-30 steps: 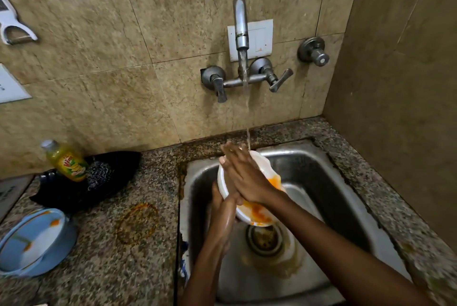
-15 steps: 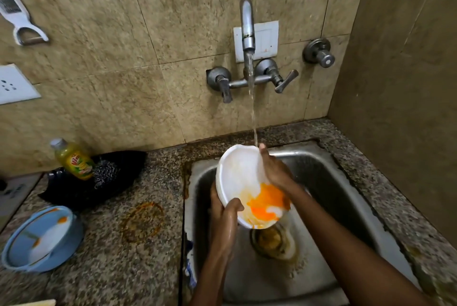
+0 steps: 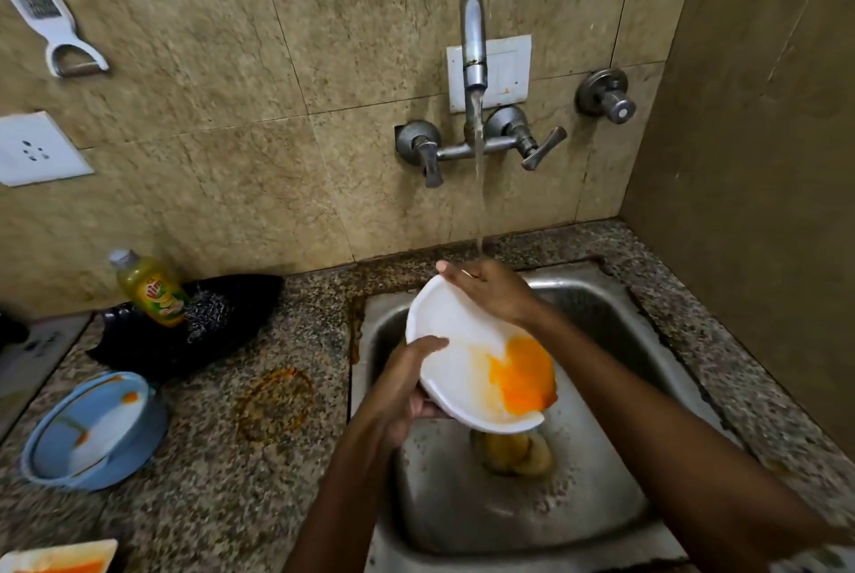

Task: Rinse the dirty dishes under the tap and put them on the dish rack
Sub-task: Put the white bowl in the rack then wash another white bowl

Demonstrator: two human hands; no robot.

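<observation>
A white bowl [image 3: 462, 355] smeared with orange sauce tilts over the steel sink [image 3: 601, 503]. My left hand [image 3: 407, 382] grips its left rim, thumb inside and fingers underneath. Flat across the bowl's far rim lies my right hand [image 3: 490, 290], fingers straight, directly under the stream from the tap [image 3: 474, 40]. Orange residue pools in the bowl's lower right side. On the counter to the left sits a dirty blue bowl [image 3: 92, 429]. No dish rack is in view.
A yellow dish-soap bottle [image 3: 152, 290] and a steel scrubber [image 3: 208, 313] rest on a black tray [image 3: 240, 327] at the back left. A white dish with orange sauce [image 3: 60, 561] shows at the bottom left corner. A brown ring stain [image 3: 273, 406] marks the granite counter.
My right hand slid off the bowl's inside to its far rim. The bowl turned to face up, showing the orange residue. The water stream grew stronger.
</observation>
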